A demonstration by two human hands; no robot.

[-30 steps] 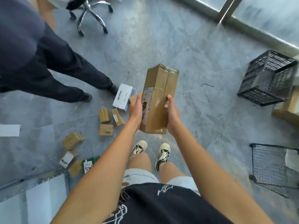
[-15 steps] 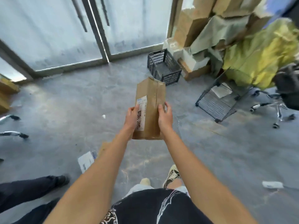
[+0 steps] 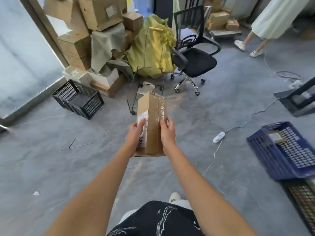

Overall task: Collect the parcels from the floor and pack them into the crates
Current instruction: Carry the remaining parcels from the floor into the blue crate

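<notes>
A tall brown cardboard parcel (image 3: 152,123), sealed along its top and one face with clear tape and bearing a white shipping label on its left face, is held upright in the air in front of the person, above the grey stone floor (image 3: 68,160). The left hand (image 3: 135,133) grips its left side with the thumb lying across the label, and the right hand (image 3: 167,132) grips the right side, fingers (image 3: 164,124) curled round the edge; both arms reach straight out.

Beyond the parcel stands a black wire basket on small wheels (image 3: 146,89), with what looks like a pale flat item lying inside it, though the mesh makes that hard to tell. To the left, near the glass wall, a black plastic lattice crate (image 3: 78,99) sits on the floor. At the right edge a dark blue plastic lattice crate (image 3: 283,150) rests tilted, with a small brown parcel (image 3: 274,136) inside.

Behind the wire basket are a pile of brown cardboard boxes (image 3: 95,31), a crumpled yellow-green sack (image 3: 153,48) and a black mesh office chair (image 3: 192,55). A white power strip (image 3: 219,137) with its cord lies on the floor between the held parcel and the blue crate. Another person's legs in white shoes (image 3: 247,46) show at the upper right.
</notes>
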